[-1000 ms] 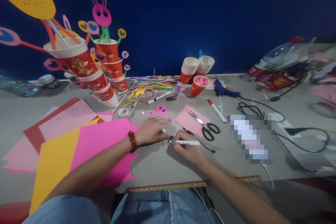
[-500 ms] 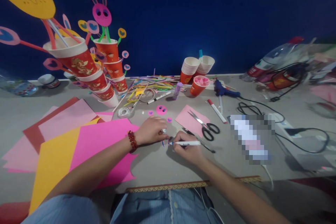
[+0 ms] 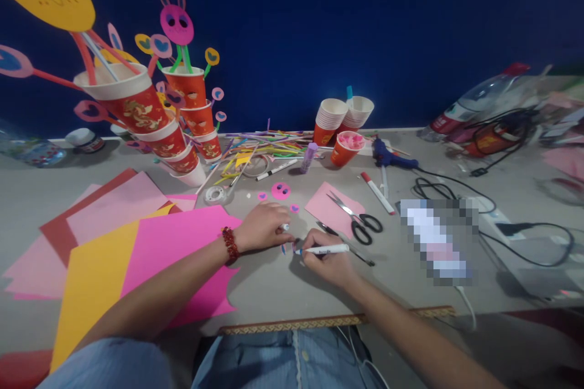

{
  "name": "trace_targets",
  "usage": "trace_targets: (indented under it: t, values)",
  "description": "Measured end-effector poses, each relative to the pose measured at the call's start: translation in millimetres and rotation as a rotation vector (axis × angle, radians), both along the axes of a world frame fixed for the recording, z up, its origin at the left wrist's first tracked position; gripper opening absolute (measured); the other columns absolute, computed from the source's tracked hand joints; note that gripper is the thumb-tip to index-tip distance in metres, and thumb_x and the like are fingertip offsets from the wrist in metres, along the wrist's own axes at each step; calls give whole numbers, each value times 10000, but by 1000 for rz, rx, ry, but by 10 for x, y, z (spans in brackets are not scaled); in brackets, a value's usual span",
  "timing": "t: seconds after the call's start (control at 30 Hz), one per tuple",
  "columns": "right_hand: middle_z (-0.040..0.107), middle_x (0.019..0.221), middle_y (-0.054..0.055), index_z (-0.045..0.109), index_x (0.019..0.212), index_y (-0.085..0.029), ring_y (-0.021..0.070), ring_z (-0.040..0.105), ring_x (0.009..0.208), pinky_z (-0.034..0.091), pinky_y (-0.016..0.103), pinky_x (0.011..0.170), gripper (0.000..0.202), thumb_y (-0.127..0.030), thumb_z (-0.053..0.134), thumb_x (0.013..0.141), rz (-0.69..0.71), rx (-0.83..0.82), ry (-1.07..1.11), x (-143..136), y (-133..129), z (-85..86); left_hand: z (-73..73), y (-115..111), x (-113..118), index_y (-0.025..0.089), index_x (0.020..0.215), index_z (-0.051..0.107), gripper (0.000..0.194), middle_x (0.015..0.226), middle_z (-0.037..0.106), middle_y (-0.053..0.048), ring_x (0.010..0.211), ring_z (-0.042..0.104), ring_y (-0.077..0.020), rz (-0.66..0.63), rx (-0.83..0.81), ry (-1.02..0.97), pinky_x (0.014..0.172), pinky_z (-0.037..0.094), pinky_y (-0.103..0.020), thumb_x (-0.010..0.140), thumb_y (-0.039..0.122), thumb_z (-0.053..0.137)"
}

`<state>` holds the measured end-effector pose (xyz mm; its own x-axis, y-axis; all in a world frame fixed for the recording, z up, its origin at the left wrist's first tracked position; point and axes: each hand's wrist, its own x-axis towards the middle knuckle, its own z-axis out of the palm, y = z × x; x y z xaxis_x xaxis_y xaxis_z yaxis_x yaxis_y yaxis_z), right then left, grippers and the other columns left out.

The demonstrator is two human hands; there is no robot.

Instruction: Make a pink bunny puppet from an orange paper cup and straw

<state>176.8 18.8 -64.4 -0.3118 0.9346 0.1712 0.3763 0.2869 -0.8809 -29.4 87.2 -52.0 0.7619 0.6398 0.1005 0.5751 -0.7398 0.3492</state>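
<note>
My right hand [image 3: 327, 255] grips a white marker [image 3: 332, 249], its tip down at a small pink and blue paper cutout [image 3: 294, 247] on the table. A second small cutout [image 3: 284, 249] lies just left of it. My left hand [image 3: 264, 228], with a red beaded bracelet at the wrist, is closed around a small white marker cap [image 3: 285, 227], its fingers above the cutouts. Just beyond my hands lie a round pink face with eyes [image 3: 281, 191] and two pink discs with purple hearts, one disc [image 3: 261, 197] to the left, the other disc [image 3: 294, 208] nearer.
Scissors [image 3: 360, 228] rest on pink paper [image 3: 326, 202] to the right, near a red-capped marker [image 3: 377, 193] and a glue gun [image 3: 395, 158]. Coloured sheets [image 3: 177, 255] spread left. Decorated cup towers [image 3: 141, 103] stand at back left, stacked cups [image 3: 329, 121] at the back.
The marker in my right hand has tilted slightly at the cutout. My left hand stays in place, and the things on the table have not moved.
</note>
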Motion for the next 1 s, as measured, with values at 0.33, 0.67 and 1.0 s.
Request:
trace_targets:
  t: [0.33,0.67,1.0]
  values:
    - [549,548,-40,523,620,-208,108,455,493,352,225,494,91,-162,527,699,0,5,8,-4,2,16,6,-1,5,200,716,598,291,867,690,-32,875,629,-229,0,-10,1,747,386,-341,860,423,720]
    - [557,575,-33,543,654,-209,119,466,508,349,233,499,109,-170,548,755,-80,-7,2,-5,7,7,25,0,-1,192,699,579,354,838,674,-26,837,614,-214,-10,2,12,714,360,-330,900,471,666]
    - [564,594,-30,557,672,-206,123,480,533,359,235,516,104,-169,559,768,-72,-9,-12,-13,9,1,31,-3,5,190,698,578,346,830,661,-29,832,604,-212,-4,3,29,712,354,-322,900,457,664]
